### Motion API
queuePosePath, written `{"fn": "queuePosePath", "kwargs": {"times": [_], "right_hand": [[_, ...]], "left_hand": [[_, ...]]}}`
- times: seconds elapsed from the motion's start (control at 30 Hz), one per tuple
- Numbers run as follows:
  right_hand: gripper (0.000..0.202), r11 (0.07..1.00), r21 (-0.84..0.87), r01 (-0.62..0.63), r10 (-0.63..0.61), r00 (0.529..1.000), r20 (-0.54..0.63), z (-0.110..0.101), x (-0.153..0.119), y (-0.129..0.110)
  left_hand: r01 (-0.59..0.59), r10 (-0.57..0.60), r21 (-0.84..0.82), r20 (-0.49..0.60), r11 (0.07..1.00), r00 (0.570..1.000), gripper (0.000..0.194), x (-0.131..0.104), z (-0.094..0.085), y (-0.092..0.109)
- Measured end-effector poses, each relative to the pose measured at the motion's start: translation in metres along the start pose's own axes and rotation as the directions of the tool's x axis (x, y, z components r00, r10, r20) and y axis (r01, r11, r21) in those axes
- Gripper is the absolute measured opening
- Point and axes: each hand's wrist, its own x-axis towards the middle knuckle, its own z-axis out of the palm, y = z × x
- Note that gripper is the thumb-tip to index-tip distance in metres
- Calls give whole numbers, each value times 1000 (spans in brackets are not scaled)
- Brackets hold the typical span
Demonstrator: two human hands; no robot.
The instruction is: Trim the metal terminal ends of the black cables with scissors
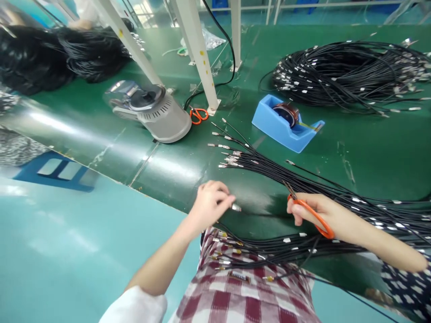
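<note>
My left hand [212, 202] pinches the end of a black cable [266, 215], close to its whitish tip, above the near edge of the green table. In my right hand [313, 208] is a pair of scissors with orange handles [316, 220], blades pointing up and left; the same cable runs toward that hand. Beyond my hands lies a bundle of black cables [269, 168] with white-tagged ends. A second bundle [269, 251], some tips yellowish, rests along the table edge against the checked apron [242, 296].
A blue tape dispenser [283, 128] stands behind the cables, near a large cable coil [336, 76]. To the left are a grey machine [158, 112], other orange-handled scissors [198, 115] and white posts [202, 58]. Dark cable heaps [94, 54] lie far left, with a person's arm behind.
</note>
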Motion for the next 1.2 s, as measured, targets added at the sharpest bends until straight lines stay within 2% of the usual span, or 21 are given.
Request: {"fn": "queuePosePath", "kwargs": {"times": [0.03, 0.13, 0.2, 0.27, 0.37, 0.43, 0.47, 0.5, 0.57, 0.63, 0.67, 0.73, 0.8, 0.87, 0.93, 1.07, 1.13, 1.2], "right_hand": [[50, 1000, -4, -3, 3, 1000, 2, 0, 1, 0], [50, 1000, -7, -2, 2, 1000, 13, -1, 6, -2], [51, 1000, -4, 0, 0, 1000, 20, -1, 8, -4], [51, 1000, -3, -1, 1, 1000, 20, -1, 10, -7], [50, 1000, -9, -4, 4, 1000, 17, 0, 10, -10], [44, 999, -38, 0, -1, 999, -35, 0, 9, -14], [41, 998, -63, 8, -15, 995, -100, 1, 10, -17], [38, 996, -90, 26, -43, 981, -189, 1, 11, -20], [35, 985, -143, 96, -145, 913, -383, 4, 16, -29], [32, 965, -162, 206, -260, 832, -490, 9, 23, -39], [30, 953, -155, 262, -304, 813, -496, 12, 27, -44], [27, 939, -106, 327, -336, 812, -478, 20, 35, -51], [25, 942, -41, 333, -310, 816, -487, 31, 40, -52], [26, 943, 69, 324, -250, 832, -496, 43, 40, -49], [29, 930, 209, 302, -165, 853, -496, 54, 36, -42], [33, 875, 403, 268, -62, 887, -457, 66, 16, -25], [32, 875, 415, 249, -30, 885, -465, 60, 0, -17], [31, 911, 359, 205, -4, 872, -490, 45, -18, -13]], "left_hand": [[102, -104, -40, -61, 994, 993, 27, 8, -4, -8], [224, -229, -47, -192, 973, 954, 8, 37, -9, -29], [241, -244, -43, -234, 970, 941, 13, 52, -8, -37], [221, -224, -38, -243, 974, 944, 9, 61, -6, -39], [173, -176, -35, -237, 984, 955, 8, 61, -8, -34], [129, -139, -53, -260, 990, 955, 7, 51, -13, -25], [100, -116, -69, -289, 993, 950, 5, 45, -15, -18], [19, -72, -152, -353, 988, 933, 2, 38, -18, -10], [-180, -1, -335, -477, 925, 879, 5, 27, -21, 9], [-328, 38, -488, -514, 809, 857, 7, 22, -22, 28], [-363, 42, -562, -503, 743, 863, 6, 23, -22, 38], [-358, 7, -727, -438, 585, 899, 6, 27, -19, 53], [-290, -71, -852, -354, 436, 933, 6, 34, -12, 63], [-219, -138, -910, -282, 352, 949, 6, 40, -3, 71], [-149, -165, -937, -209, 316, 964, 7, 42, 8, 77], [34, -107, -966, 7, 258, 994, 15, 37, 25, 87], [54, -86, -960, 32, 273, 996, 18, 33, 28, 90], [57, -72, -939, 34, 339, 997, 20, 31, 28, 91]]}}
